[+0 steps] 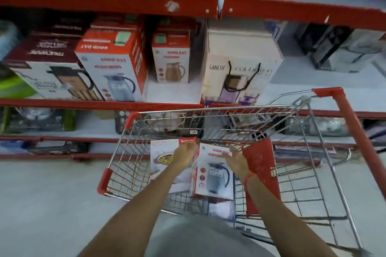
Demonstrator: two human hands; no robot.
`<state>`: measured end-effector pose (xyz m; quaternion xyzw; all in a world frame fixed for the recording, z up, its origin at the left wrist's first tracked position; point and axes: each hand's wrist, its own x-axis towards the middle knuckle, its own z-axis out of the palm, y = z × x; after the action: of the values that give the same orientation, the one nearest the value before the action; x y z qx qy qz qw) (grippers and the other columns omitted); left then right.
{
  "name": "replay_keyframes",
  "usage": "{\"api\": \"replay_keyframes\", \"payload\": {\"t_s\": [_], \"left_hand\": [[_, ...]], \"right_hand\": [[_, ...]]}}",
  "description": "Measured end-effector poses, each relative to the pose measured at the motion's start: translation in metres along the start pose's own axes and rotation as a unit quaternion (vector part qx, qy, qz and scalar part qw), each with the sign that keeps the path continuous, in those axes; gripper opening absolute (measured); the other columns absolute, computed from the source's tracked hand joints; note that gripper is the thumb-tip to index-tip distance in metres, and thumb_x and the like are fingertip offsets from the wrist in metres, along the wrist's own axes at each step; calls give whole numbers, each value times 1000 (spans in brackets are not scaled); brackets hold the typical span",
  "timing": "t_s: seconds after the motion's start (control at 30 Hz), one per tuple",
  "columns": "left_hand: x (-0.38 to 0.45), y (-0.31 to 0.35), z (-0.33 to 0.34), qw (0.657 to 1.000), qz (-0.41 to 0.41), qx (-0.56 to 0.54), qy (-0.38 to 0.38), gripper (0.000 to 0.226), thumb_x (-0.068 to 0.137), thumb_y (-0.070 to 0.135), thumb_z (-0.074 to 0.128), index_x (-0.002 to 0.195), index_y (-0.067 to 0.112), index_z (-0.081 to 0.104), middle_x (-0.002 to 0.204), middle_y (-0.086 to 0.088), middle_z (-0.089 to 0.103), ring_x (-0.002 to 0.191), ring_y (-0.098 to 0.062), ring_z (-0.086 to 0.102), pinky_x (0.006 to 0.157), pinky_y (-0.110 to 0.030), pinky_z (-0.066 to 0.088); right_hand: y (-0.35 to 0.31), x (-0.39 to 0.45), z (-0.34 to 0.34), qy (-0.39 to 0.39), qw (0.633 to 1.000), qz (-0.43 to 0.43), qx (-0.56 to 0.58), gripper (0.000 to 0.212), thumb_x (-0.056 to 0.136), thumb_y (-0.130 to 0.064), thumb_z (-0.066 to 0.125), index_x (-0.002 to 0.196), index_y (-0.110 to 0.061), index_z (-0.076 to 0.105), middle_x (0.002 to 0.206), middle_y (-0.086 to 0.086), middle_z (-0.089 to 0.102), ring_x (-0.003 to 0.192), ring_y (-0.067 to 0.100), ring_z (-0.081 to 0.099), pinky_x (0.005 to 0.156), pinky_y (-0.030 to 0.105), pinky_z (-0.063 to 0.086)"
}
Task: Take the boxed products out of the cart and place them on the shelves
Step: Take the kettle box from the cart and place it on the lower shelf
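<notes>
In the lower middle of the frame, seen from the head camera, we reach both arms down into the wire cart (125,165). Our left hand (184,155) lies along the left edge of the Good Day jug box (215,173), fingers curled against its top corner, and our right hand (235,160) is spread open at the box's right edge, touching or just above it; we cannot tell whether the box is truly gripped yet, and it appears to rest in the cart, not lifted. Just left of it lies a white box showing a dish of food (161,158), partly under our left forearm, and to the right a red box (261,171) stands against the jug box. So at least three boxed products remain in the cart.

Across the middle of the frame runs the red-edged shelf (104,104), which carries a matching Good Day box with a blue jug (113,64), a smaller Good Day box (171,58) set further back, and a tall Ganesh box (242,62). Bare shelf shows in front of the smaller box and to the right of the Ganesh box. We judge the work well under way but unfinished: this box is about to be taken, and the others wait.
</notes>
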<state>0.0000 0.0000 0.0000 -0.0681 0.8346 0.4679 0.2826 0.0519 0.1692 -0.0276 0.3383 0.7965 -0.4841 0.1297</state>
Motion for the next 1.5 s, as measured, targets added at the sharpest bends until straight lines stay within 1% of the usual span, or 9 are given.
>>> {"api": "replay_keyframes", "payload": {"t_s": [0.1, 0.27, 0.37, 0.63, 0.83, 0.97, 1.1, 1.27, 1.5], "left_hand": [[10, -30, 25, 995, -91, -13, -42, 37, 96, 37, 40, 95, 8, 63, 104, -16, 65, 102, -33, 63, 97, -44, 49], [12, -45, 44, 977, -146, -57, -142, 44, 96, 40, 41, 124, 7, 49, 108, -12, 65, 92, -25, 64, 76, -34, 52], [17, -43, 32, 980, -140, -48, -135, 42, 95, 44, 42, 116, 11, 58, 102, -8, 69, 85, -23, 65, 68, -32, 54], [-6, -25, -64, 990, -26, -132, -43, 31, 86, 16, 64, 109, -4, 58, 107, -17, 70, 96, -31, 68, 74, -47, 59], [-9, 0, -110, 984, 116, -131, 43, 59, 76, 1, 73, 128, 14, 47, 112, -3, 67, 91, -10, 70, 76, -32, 60], [4, 16, -132, 970, 195, -120, 76, 63, 78, -7, 68, 134, 14, 47, 119, -8, 68, 106, -16, 67, 88, -35, 57], [31, 42, -141, 948, 255, -74, 175, 64, 78, -8, 67, 136, 8, 47, 119, -4, 65, 106, -15, 64, 77, -5, 52], [79, 64, -147, 948, 221, -38, 225, 67, 82, -10, 60, 142, 11, 38, 129, -13, 62, 115, -27, 61, 94, -48, 54], [121, 63, -154, 945, 208, 25, 252, 52, 87, -2, 57, 133, 11, 35, 116, -16, 66, 106, -28, 65, 90, -45, 56]], "right_hand": [[32, 1, 5, -66, 992, 95, 43, 42, 97, -22, 53, 133, 0, 52, 137, 18, 56, 123, 36, 54, 100, 41, 44], [40, -1, 8, -117, 972, 173, 107, 37, 99, -31, 48, 132, -15, 47, 115, 5, 46, 127, 36, 46, 100, 49, 39], [34, -2, 3, -108, 976, 148, 117, 43, 99, -27, 50, 136, -6, 48, 105, 12, 58, 86, 29, 57, 88, 49, 48], [-14, -19, 4, -81, 982, -26, 168, 21, 92, -10, 62, 112, -14, 56, 118, 9, 63, 101, 25, 64, 53, 23, 57], [-78, -14, 7, -55, 975, -182, 118, 33, 84, -5, 71, 109, -19, 55, 117, 6, 68, 109, 22, 66, 90, 44, 58], [-119, -4, 6, -10, 960, -267, 81, 37, 82, -8, 73, 114, -11, 55, 115, 3, 70, 107, 20, 67, 94, 44, 56], [-160, 13, 14, 73, 947, -308, 49, 45, 84, -8, 70, 125, -13, 53, 117, 8, 71, 104, 23, 68, 91, 43, 57], [-192, 36, 44, 71, 946, -294, 113, 41, 88, -15, 67, 125, -10, 48, 120, 9, 69, 107, 23, 66, 94, 41, 56], [-204, 73, 67, 64, 956, -246, 147, 44, 83, -3, 69, 113, -20, 41, 112, 22, 67, 105, 31, 65, 95, 44, 55]]}}
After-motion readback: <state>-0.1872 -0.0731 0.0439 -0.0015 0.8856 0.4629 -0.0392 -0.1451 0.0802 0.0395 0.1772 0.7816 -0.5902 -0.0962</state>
